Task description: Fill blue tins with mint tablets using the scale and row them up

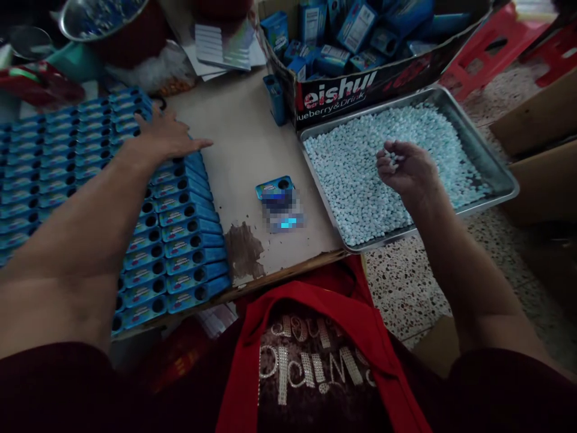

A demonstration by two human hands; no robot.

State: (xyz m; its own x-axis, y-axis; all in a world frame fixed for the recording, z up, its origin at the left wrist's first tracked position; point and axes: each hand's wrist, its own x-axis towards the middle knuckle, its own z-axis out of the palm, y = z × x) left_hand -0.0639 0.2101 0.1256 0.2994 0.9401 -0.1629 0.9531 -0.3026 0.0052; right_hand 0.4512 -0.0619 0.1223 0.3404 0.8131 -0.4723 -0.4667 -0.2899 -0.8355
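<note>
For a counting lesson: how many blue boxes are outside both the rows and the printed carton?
2: one box between the rows and metal tray; a second box beside the carton. Others may be hidden.

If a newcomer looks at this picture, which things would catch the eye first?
Probably the metal tray on the right, spread with pale blue pellets, several of which lie in the curled right hand. Next, perhaps the rows of blue containers on the left, with the left hand spread over them.
</note>
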